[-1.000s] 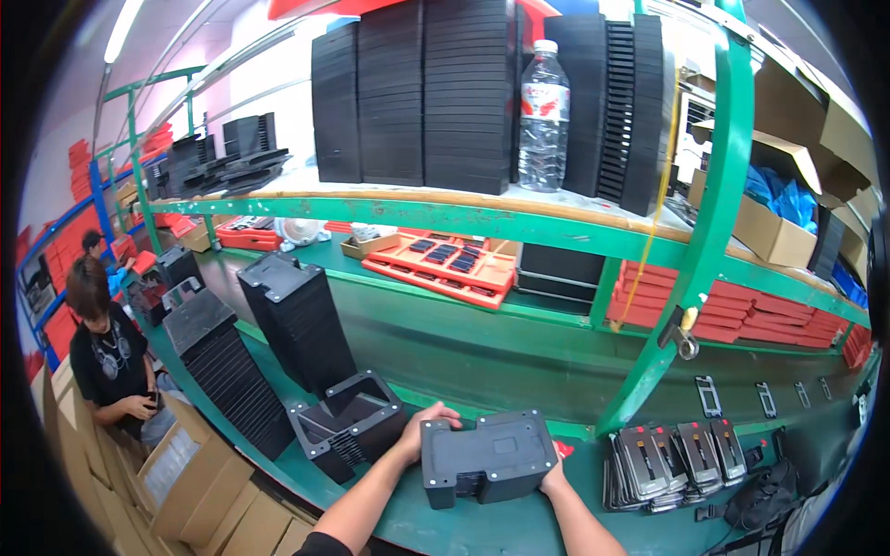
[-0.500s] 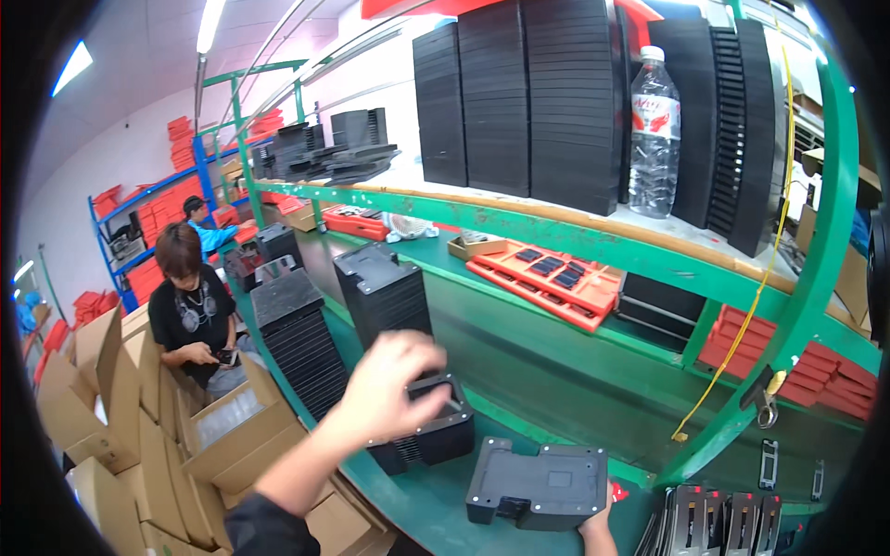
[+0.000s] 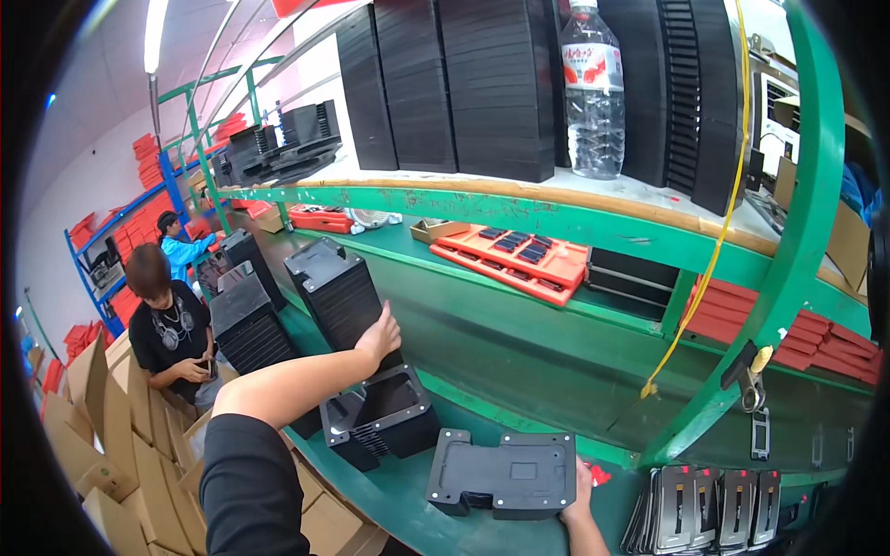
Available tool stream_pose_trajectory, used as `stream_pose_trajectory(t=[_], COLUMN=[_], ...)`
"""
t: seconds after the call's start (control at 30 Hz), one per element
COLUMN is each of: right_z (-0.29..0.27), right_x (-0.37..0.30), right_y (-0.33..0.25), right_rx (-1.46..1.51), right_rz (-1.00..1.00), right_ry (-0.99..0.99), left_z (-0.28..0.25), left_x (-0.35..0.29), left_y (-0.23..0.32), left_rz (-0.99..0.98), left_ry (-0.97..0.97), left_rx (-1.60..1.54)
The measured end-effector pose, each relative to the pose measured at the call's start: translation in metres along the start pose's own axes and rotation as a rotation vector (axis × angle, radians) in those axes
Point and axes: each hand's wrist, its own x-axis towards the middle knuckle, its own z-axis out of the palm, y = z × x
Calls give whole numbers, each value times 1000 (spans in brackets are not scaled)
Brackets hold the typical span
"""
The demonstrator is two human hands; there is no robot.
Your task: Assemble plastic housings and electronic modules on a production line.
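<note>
At my far left stood a blue rack (image 3: 169, 185) loaded with red trays (image 3: 148, 171), and below it cardboard boxes (image 3: 116, 417) crowded up to the bench. Among them was a co-worker (image 3: 150, 338) in a black shirt, headphones round the neck and a small dark object (image 3: 211, 368) in hand; farther back was a person in blue (image 3: 183, 250).

On the green bench (image 3: 408, 519) came a ribbed black stack (image 3: 243, 310), then a taller black stack (image 3: 336, 306). My left hand (image 3: 378, 338) was up at the right side of that taller one, my forearm crossing in front of the ribbed stack. The fingers were loosely open and partly stretched, with nothing seen in them; I couldn't tell whether they touched the stack. Just below sat a low black stack (image 3: 413, 435) with open hollows in its top.

Next along lay the notched black tray (image 3: 505, 473), flat in front of me, just right of the low stack. Above and behind it, a red tray (image 3: 565, 264) carried small dark pieces under a shelf (image 3: 482, 206) with high black stacks and a clear bottle (image 3: 593, 111).

My right hand (image 3: 582, 491) was against the notched tray's right end, its fingers mostly hidden, so I couldn't tell how firmly they gripped. Farther right, flat grey pieces (image 3: 677, 510) leaned in rows near a green post (image 3: 820, 157).
</note>
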Motion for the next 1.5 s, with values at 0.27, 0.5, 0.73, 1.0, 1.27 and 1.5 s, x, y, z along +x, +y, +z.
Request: stream_pose_trajectory(t=[0.27,0.5,0.73,1.0,1.27,1.5], right_z=[-3,-6,-3,-3,9,2], right_x=[3,2,3,4,6,5], right_y=[-7,-4,-5,-1,-7,-4], right_rx=[63,52,62,47,38,39], right_rz=[41,3,-10,15,15,31], right_ry=[11,4,14,30,43,53], left_z=[7,-19,29,98,92,-38], left_x=[-7,-52,-47,-26,-39,-89], left_y=[-16,-31,-32,-15,-3,-26], left_rz=[-2,19,148,77,-55,-199], left_ry=[168,38,-4,11,-21,552], left_rx=[28,-90,-39,-13,-178,-1343])
